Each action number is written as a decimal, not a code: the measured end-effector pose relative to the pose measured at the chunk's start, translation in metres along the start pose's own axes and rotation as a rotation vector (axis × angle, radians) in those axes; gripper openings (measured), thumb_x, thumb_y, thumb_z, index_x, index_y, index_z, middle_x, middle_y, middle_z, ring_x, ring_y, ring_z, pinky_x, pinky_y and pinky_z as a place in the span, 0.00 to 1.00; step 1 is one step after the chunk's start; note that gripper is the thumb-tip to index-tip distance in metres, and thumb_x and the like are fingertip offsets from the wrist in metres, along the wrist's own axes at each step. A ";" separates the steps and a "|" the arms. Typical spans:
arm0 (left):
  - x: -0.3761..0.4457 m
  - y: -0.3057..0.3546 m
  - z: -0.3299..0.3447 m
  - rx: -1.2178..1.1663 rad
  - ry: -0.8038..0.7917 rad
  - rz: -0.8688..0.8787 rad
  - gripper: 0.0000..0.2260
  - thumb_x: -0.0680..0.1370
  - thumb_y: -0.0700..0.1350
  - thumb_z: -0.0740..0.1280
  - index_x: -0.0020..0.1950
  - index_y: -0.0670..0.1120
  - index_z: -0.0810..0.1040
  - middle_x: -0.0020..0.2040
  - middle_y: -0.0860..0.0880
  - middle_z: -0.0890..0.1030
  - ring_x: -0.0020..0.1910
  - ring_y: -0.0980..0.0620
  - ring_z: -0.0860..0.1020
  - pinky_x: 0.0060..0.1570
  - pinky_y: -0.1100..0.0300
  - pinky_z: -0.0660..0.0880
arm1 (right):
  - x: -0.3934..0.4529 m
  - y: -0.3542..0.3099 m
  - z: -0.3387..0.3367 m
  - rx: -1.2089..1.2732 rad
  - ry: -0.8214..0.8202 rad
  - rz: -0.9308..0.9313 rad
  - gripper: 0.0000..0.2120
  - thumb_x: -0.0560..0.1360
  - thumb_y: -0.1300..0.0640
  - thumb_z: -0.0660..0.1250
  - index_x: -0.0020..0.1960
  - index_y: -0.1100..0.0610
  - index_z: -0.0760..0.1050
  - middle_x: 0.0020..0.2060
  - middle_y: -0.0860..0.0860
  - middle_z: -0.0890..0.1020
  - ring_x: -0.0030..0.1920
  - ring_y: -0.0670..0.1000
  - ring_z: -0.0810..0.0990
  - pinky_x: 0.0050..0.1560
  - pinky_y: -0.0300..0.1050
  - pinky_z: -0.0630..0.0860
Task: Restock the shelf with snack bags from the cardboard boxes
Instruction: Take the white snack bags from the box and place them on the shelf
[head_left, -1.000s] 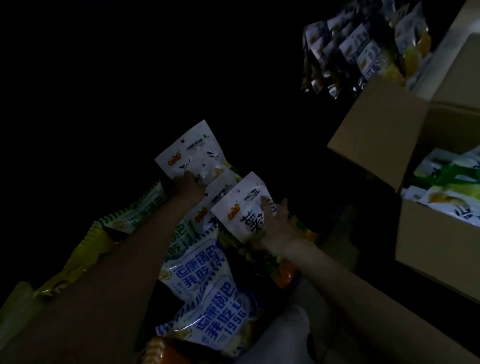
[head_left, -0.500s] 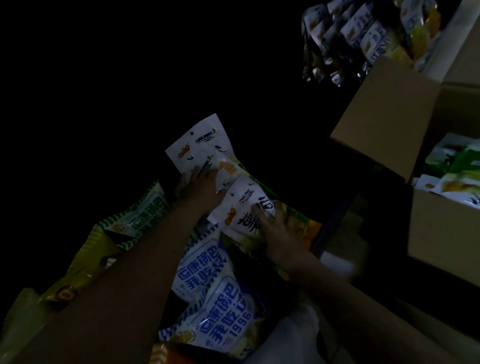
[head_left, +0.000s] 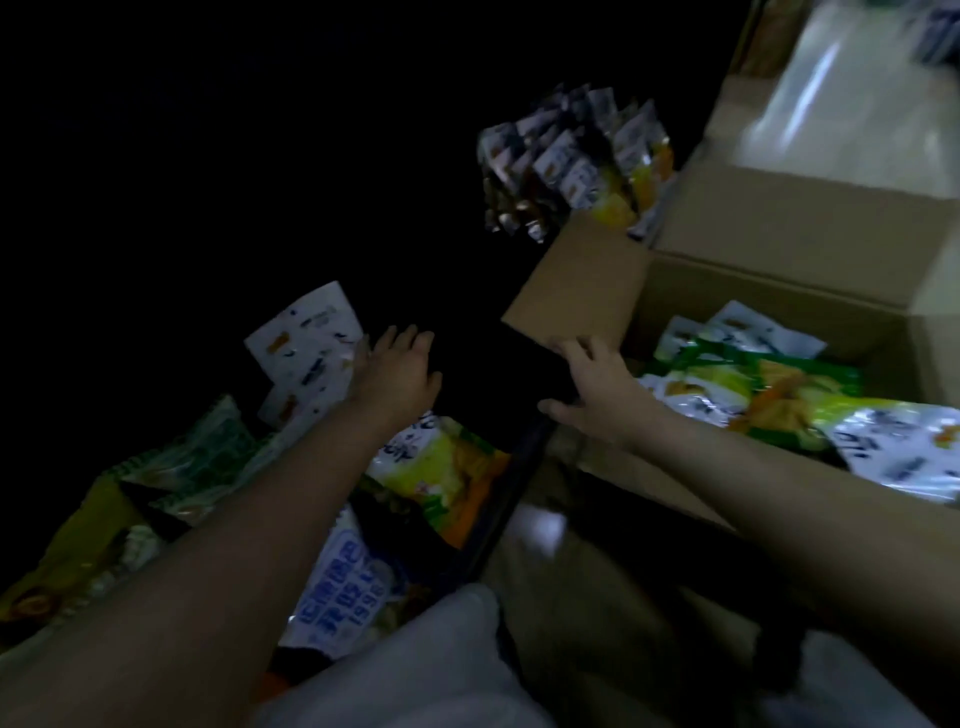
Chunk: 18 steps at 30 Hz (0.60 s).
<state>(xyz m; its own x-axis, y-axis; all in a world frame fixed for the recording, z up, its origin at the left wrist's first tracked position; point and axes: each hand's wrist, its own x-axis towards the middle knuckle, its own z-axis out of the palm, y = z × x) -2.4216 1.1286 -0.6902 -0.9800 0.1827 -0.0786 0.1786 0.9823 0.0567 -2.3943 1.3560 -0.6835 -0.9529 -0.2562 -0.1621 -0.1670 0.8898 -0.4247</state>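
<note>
The scene is very dark. My left hand (head_left: 397, 371) reaches into the low shelf, fingers extended beside two upright white snack bags (head_left: 306, 356); it holds nothing. My right hand (head_left: 592, 392) hovers empty with spread fingers at the near flap of the open cardboard box (head_left: 587, 291). Inside that box lie green, yellow and white snack bags (head_left: 769, 384). On the shelf, a yellow-green bag (head_left: 441, 467) and a blue-and-white bag (head_left: 343, 587) lie flat under my left forearm.
More small bags (head_left: 571, 161) stand in a row on the shelf beyond the box. Green and yellow bags (head_left: 171, 467) lie at the left. A dark shelf edge (head_left: 498, 493) runs between shelf and box. Pale floor (head_left: 852, 98) shows at top right.
My right hand let go of the white bag on the shelf and swung right to the box flap. My left hand released its bag. The view turned toward the box.
</note>
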 end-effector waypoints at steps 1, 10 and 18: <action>0.001 0.022 -0.005 -0.001 -0.009 0.038 0.24 0.82 0.51 0.54 0.77 0.47 0.53 0.77 0.47 0.53 0.76 0.47 0.51 0.73 0.49 0.47 | -0.009 0.017 -0.012 -0.065 -0.037 0.055 0.35 0.74 0.48 0.67 0.74 0.55 0.54 0.67 0.59 0.61 0.67 0.63 0.63 0.64 0.52 0.66; 0.029 0.166 0.018 -0.073 -0.268 0.346 0.29 0.79 0.57 0.58 0.77 0.52 0.50 0.77 0.48 0.52 0.76 0.45 0.48 0.72 0.47 0.47 | -0.060 0.142 -0.012 -0.244 -0.429 0.419 0.54 0.65 0.35 0.70 0.76 0.51 0.40 0.73 0.58 0.55 0.72 0.63 0.58 0.69 0.60 0.61; 0.067 0.190 0.066 -0.054 -0.416 0.336 0.37 0.77 0.57 0.62 0.77 0.52 0.43 0.77 0.42 0.42 0.76 0.43 0.40 0.74 0.48 0.49 | -0.036 0.153 0.053 -0.415 -0.057 0.546 0.47 0.75 0.46 0.65 0.75 0.51 0.30 0.75 0.61 0.47 0.73 0.69 0.49 0.63 0.77 0.41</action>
<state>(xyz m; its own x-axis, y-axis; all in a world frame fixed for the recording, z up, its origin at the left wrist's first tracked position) -2.4479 1.3307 -0.7506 -0.7502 0.4988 -0.4341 0.4611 0.8652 0.1972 -2.3724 1.4809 -0.7900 -0.9153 0.2606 -0.3071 0.2393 0.9652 0.1059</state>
